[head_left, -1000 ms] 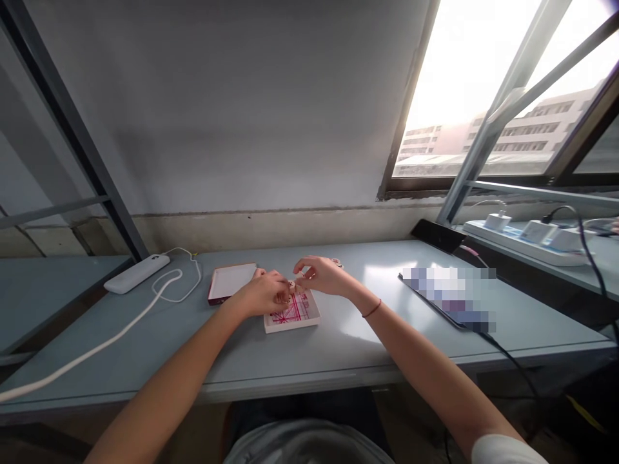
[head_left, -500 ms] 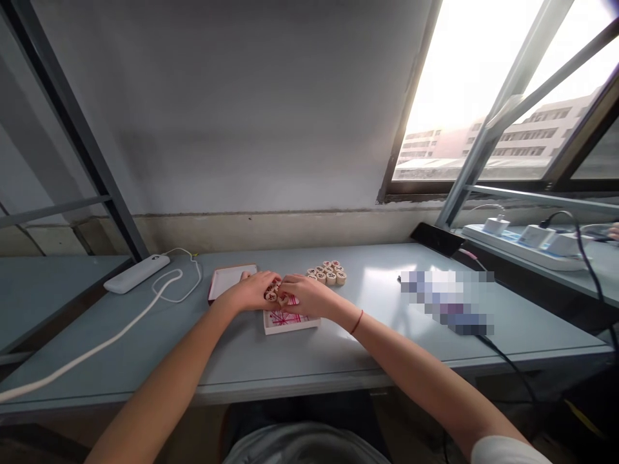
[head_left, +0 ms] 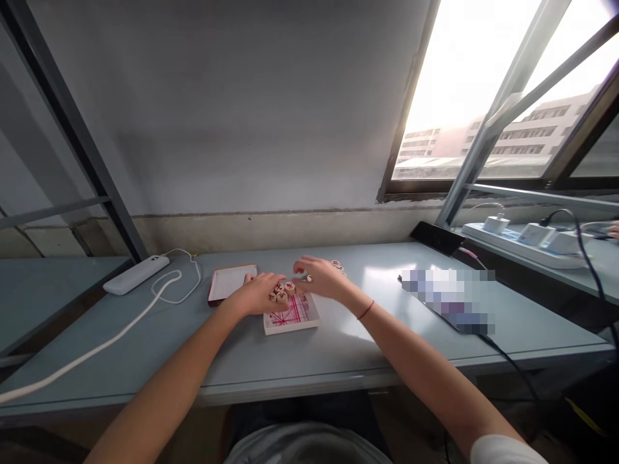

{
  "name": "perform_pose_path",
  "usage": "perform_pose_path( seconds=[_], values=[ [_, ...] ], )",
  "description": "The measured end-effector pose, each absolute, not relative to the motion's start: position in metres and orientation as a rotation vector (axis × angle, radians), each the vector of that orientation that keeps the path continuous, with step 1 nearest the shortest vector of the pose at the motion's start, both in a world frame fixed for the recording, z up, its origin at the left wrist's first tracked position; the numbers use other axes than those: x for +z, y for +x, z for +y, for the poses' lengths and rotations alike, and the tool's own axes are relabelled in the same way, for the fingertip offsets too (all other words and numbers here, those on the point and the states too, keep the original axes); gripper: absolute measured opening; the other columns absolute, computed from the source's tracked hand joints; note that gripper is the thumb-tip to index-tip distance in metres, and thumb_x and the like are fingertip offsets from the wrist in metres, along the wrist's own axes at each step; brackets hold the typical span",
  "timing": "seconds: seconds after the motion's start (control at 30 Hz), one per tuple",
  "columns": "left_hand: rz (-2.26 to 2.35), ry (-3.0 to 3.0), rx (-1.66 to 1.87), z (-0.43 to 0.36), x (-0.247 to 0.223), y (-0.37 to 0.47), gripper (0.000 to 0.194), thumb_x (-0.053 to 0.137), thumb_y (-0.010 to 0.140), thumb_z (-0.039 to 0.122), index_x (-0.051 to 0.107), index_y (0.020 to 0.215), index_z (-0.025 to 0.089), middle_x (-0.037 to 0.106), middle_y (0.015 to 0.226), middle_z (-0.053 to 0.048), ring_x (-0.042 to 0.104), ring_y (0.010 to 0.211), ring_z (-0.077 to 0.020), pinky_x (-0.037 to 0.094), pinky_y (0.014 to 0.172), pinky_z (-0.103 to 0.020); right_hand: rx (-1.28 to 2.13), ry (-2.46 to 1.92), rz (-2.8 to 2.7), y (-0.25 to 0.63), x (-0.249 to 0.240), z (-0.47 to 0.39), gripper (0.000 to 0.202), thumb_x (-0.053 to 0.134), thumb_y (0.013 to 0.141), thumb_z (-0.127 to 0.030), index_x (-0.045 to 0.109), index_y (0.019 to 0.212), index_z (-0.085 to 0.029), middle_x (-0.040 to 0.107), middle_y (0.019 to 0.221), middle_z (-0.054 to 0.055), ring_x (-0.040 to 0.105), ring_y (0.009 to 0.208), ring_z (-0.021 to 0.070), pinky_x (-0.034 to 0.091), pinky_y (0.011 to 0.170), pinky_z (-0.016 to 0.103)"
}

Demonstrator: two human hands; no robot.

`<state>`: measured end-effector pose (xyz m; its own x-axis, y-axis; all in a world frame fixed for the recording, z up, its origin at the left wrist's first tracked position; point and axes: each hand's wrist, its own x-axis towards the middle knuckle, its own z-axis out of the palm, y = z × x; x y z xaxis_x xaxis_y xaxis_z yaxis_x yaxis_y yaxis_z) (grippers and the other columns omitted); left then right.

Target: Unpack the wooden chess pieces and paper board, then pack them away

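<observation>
A shallow white box [head_left: 292,328] lined with a pink-red printed pattern sits near the middle of the desk. Several round wooden Chinese chess pieces [head_left: 280,296] with dark characters are grouped at its back left. Against their left and far side lies my left hand [head_left: 255,294], fingers stretched out along them. My right hand [head_left: 323,278] hovers behind the box's right corner, its thumb and fingers apart and a little blurred. It covers most of a second group of Chinese chess pieces [head_left: 335,263], of which only a few show.
An open box lid [head_left: 232,283] lies left of the box. Farther left are a white power bank [head_left: 137,273] and a white cable [head_left: 91,353]. A blurred-out flat object [head_left: 447,303] lies at right. A power strip [head_left: 527,247] with plugs stands on the neighbouring desk.
My right hand has moved right and back, from the pieces in the box to the group behind it. More of the box's floor shows. My left hand has barely moved.
</observation>
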<state>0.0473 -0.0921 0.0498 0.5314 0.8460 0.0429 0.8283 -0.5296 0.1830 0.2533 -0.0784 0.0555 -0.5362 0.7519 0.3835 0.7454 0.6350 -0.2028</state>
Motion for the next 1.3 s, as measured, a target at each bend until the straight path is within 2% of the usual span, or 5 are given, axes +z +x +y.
perform_pose_path(
  seconds=[0.23, 0.47, 0.87, 1.13, 1.3],
  values=[
    [1.465, 2.671, 0.194, -0.096, 0.045, 0.058, 0.051, 0.048, 0.083, 0.046, 0.048, 0.125, 0.018, 0.058, 0.117, -0.014, 0.051, 0.107, -0.0306, 0.033, 0.089, -0.043, 0.018, -1.934, -2.139, 0.294, 0.062, -0.018, 0.025, 0.05, 0.079, -0.032, 0.065, 0.094, -0.02, 0.066, 0.089, 0.008, 0.06, 0.073, 0.0199, 0.036, 0.054, 0.025],
    [1.466, 2.649, 0.206, -0.096, 0.045, 0.056, 0.052, 0.05, 0.081, 0.046, 0.048, 0.126, 0.019, 0.058, 0.118, -0.014, 0.051, 0.107, -0.0315, 0.033, 0.089, -0.043, 0.092, -2.14, -2.322, 0.287, 0.057, 0.009, 0.026, 0.061, 0.068, -0.027, 0.069, 0.092, -0.019, 0.067, 0.09, 0.013, 0.064, 0.079, 0.0246, 0.045, 0.06, 0.029],
    [1.46, 2.631, 0.217, -0.098, 0.047, 0.055, 0.05, 0.051, 0.082, 0.046, 0.049, 0.124, 0.021, 0.059, 0.113, -0.013, 0.051, 0.105, -0.0315, 0.032, 0.089, -0.044, 0.074, -2.051, -2.442, 0.285, 0.06, 0.012, 0.024, 0.066, 0.064, -0.023, 0.071, 0.087, -0.016, 0.069, 0.084, 0.012, 0.064, 0.073, 0.022, 0.045, 0.057, 0.026],
    [1.373, 2.75, 0.497, -0.091, 0.043, 0.051, 0.058, 0.051, 0.081, 0.056, 0.045, 0.128, 0.024, 0.047, 0.13, -0.012, 0.044, 0.116, -0.0289, 0.03, 0.095, -0.041, -0.198, -1.738, -2.307, 0.273, 0.074, -0.02, 0.042, 0.053, 0.081, -0.03, 0.054, 0.121, -0.019, 0.068, 0.092, 0.01, 0.063, 0.088, 0.0254, 0.045, 0.068, 0.03],
    [1.352, 2.71, 0.799, -0.091, 0.045, 0.057, 0.049, 0.05, 0.086, 0.046, 0.044, 0.128, 0.022, 0.052, 0.124, -0.009, 0.05, 0.112, -0.0249, 0.036, 0.094, -0.037, 0.251, -1.359, -2.16, 0.259, 0.068, -0.068, 0.035, 0.058, 0.078, -0.037, 0.057, 0.111, -0.024, 0.069, 0.095, 0.004, 0.065, 0.075, 0.0165, 0.047, 0.064, 0.024]
  ],
)
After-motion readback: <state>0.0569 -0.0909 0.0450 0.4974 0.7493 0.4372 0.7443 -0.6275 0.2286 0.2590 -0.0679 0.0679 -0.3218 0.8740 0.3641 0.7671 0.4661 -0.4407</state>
